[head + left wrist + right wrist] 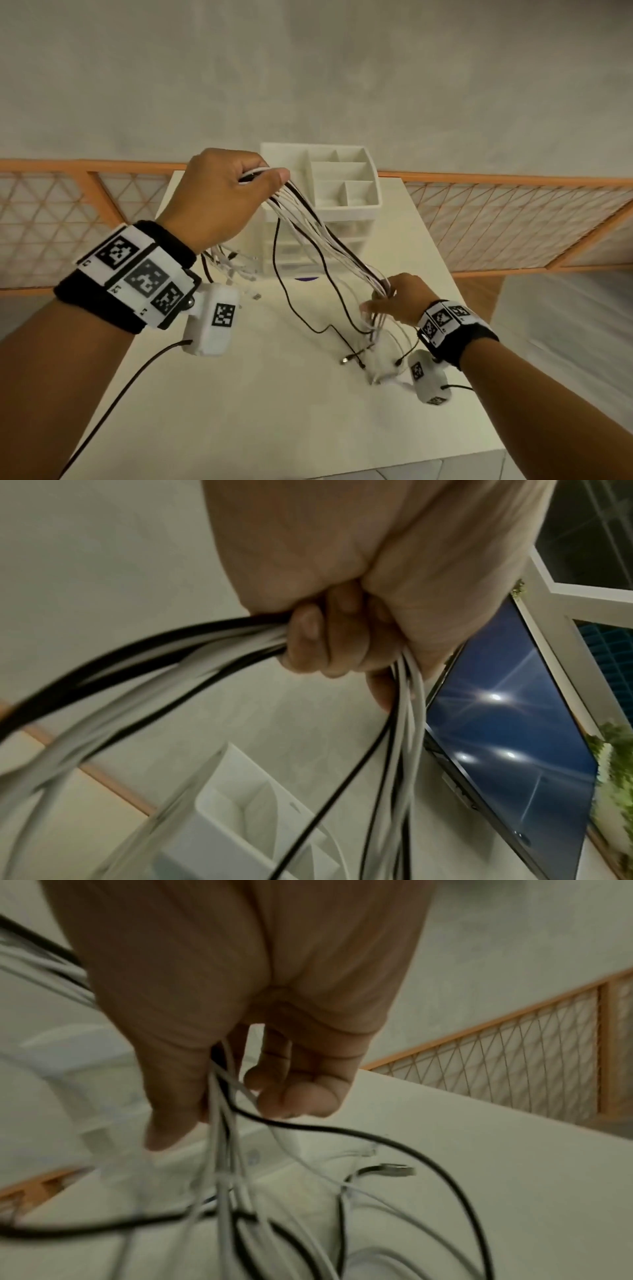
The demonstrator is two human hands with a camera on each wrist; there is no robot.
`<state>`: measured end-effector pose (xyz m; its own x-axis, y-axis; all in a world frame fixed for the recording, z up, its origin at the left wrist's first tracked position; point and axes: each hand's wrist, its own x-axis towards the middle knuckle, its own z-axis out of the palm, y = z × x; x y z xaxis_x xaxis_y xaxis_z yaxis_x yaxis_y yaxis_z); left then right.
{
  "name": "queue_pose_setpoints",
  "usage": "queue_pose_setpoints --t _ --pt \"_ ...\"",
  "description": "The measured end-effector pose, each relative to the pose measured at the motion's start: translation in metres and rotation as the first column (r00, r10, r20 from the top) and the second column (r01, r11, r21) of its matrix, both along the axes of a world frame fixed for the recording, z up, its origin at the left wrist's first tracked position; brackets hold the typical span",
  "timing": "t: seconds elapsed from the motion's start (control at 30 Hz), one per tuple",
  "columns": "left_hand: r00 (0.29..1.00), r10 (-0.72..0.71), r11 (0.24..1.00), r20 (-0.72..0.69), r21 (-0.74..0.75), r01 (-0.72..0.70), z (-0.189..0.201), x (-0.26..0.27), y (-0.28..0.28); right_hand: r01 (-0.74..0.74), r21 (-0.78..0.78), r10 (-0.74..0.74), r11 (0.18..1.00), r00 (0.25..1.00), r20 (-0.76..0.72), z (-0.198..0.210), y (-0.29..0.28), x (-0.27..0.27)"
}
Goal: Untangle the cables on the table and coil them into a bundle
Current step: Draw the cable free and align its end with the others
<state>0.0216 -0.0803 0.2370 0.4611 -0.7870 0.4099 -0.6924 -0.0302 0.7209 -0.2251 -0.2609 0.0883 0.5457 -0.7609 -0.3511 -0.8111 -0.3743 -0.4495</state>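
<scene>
Several white and black cables point(322, 233) stretch as one bunch between my two hands above the table point(239, 394). My left hand point(226, 192) is raised high and grips the bunch in a fist; in the left wrist view the cables point(164, 653) leave the curled fingers point(315, 639) on both sides. My right hand point(390, 301) is lower, near the table, and pinches the same bunch between thumb and fingers point(294, 1096). Below the right hand the cable ends point(363, 356) hang loose and lie on the table, with plugs point(394, 1170) showing.
A white drawer organiser point(342, 185) with open top compartments stands at the table's far end, right behind the stretched cables. More plug ends point(239, 270) dangle under my left wrist. An orange lattice rail point(513, 219) runs behind the table. A dark screen point(514, 750) shows in the left wrist view.
</scene>
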Motion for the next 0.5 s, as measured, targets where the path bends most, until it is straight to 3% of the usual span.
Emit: queue_pose_setpoints --t 0.13,0.3,0.5 --pt "0.991 0.113 0.982 -0.067 -0.147 -0.122 0.004 0.003 -0.007 0.039 -0.066 -0.049 0.997 0.988 -0.147 -0.003 -0.009 -0.011" --pt "0.986 0.092 0.975 -0.141 -0.186 -0.117 0.008 -0.002 -0.014 0.138 -0.157 -0.175 0.978 0.953 -0.249 -0.019 -0.011 -0.030" --pt "0.972 0.073 0.996 -0.222 -0.033 -0.082 -0.010 -0.011 -0.020 0.416 -0.363 -0.374 0.834 0.909 0.183 0.003 -0.030 -0.038"
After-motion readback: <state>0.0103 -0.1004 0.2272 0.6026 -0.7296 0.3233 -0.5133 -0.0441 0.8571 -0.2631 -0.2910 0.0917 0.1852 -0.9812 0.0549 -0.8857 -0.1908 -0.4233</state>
